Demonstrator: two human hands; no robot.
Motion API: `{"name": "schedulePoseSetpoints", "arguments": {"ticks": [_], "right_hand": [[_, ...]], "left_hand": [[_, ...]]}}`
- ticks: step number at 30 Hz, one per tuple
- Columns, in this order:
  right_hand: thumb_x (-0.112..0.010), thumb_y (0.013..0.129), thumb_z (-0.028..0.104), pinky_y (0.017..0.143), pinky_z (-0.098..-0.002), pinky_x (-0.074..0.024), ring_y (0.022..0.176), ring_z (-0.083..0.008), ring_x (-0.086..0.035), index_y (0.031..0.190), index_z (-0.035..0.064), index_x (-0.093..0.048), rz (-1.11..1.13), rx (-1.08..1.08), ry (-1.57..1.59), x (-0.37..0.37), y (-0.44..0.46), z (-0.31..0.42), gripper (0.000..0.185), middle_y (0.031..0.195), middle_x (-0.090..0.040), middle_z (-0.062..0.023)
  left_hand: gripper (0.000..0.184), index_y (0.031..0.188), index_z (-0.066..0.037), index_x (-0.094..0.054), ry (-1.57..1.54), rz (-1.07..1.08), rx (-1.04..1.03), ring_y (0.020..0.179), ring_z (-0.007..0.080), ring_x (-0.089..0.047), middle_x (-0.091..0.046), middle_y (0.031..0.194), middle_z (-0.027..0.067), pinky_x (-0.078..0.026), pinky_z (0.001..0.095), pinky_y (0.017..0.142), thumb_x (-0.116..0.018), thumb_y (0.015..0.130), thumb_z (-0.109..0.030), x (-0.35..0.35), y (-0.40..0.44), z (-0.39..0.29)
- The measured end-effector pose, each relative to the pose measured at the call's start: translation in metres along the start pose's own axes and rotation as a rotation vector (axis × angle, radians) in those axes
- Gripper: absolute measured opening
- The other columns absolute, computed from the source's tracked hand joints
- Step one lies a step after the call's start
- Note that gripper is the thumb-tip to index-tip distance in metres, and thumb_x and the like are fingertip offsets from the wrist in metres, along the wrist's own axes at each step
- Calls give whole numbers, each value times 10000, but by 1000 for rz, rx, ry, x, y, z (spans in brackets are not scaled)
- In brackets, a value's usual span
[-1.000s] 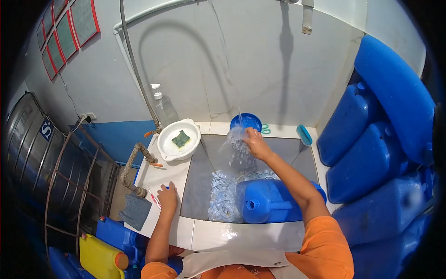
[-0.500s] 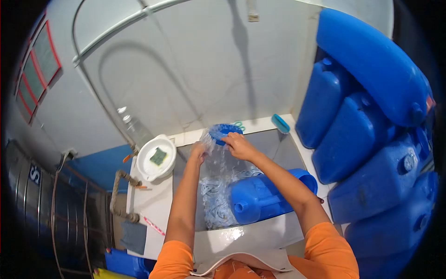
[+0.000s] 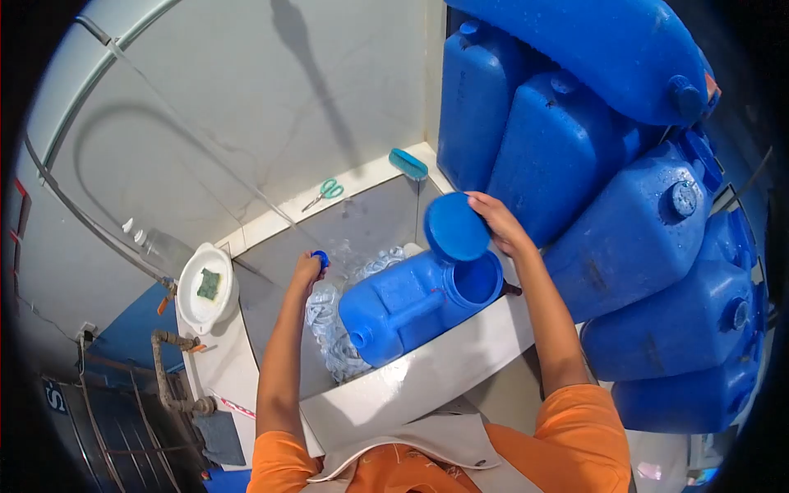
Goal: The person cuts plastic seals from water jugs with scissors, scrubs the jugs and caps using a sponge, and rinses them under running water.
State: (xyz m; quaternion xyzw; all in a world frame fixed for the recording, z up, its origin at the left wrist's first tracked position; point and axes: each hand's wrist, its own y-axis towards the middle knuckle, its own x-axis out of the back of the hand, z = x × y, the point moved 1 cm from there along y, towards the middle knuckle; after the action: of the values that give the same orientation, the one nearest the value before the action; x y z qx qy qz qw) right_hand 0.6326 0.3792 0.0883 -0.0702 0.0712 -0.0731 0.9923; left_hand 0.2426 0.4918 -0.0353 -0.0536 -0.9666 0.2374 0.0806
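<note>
My right hand [image 3: 498,220] grips the edge of a wide round blue lid [image 3: 456,228]. The lid is tilted near the big round opening of a blue plastic jug [image 3: 399,308], partly overlapping it in view; whether they touch I cannot tell. The jug lies on its side in a grey sink [image 3: 283,316], its small spout toward the lower left. On the left side of the sink, my left hand [image 3: 307,269] is closed on a small blue cap [image 3: 321,260]. Beneath and beside the jug, crumpled clear and whitish pieces [image 3: 327,329] lie in the sink.
Green-handled scissors [image 3: 330,189] and a teal brush [image 3: 408,163] lie on the back ledge. A white basin [image 3: 208,292] with a sponge [image 3: 209,284] stands at left, near a clear bottle [image 3: 164,251]. Large blue containers [image 3: 559,148] are stacked at right. A thin water stream [image 3: 246,191] falls into the sink.
My hands have separated from the splashing water. The right has carried the lid rightward to the jug's opening; the left now shows a small blue cap. The view has shifted right.
</note>
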Motion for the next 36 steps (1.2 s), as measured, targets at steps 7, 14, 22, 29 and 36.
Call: {"name": "schedulePoseSetpoints", "arguments": {"ticks": [7, 14, 22, 29, 36], "right_hand": [[-429, 940, 214, 924, -309, -377, 1046, -223, -527, 1101, -9, -551, 57, 275, -644, 35, -47, -62, 301, 1078, -590, -130], [-446, 887, 236, 1067, -489, -171, 1277, -298, -333, 1263, 76, -451, -26, 692, -1410, -14, -78, -56, 409, 1317, -426, -141], [-382, 917, 405, 959, -469, -292, 1232, -355, -343, 1352, 17, -326, -530, 365, -1391, -32, -79, -85, 586, 1347, -354, -238], [-380, 912, 454, 959, -570, -288, 1249, -392, -337, 1341, 12, -345, -240, -176, -1447, -10, -77, -50, 617, 1369, -321, -259], [-381, 915, 450, 891, -454, -421, 1127, -407, -472, 1299, 40, -406, -94, 504, -1364, 0, -89, -54, 562, 1301, -406, -262]], "left_hand": [[314, 1077, -6, -494, 192, 160, -347, 665, 177, -537, -548, 852, 102, -476, 297, 612, -481, 895, -262, -9, -181, -1], [399, 1010, 46, -525, 508, -30, -438, 728, 294, -609, -597, 857, 217, -477, 382, 652, -533, 885, -332, -50, -235, 14], [391, 996, 45, -489, 758, -238, -394, 753, 406, -595, -600, 830, 265, -471, 447, 662, -602, 836, -294, -69, -246, 14], [317, 1053, -24, -485, 1152, 42, -1184, 1017, 386, -497, -448, 1196, 233, -443, 429, 805, -585, 816, -211, -49, -244, 14], [339, 891, 24, -622, 698, -143, -470, 913, 346, -555, -607, 869, 200, -410, 436, 829, -500, 881, -293, -58, -265, -10]]}}
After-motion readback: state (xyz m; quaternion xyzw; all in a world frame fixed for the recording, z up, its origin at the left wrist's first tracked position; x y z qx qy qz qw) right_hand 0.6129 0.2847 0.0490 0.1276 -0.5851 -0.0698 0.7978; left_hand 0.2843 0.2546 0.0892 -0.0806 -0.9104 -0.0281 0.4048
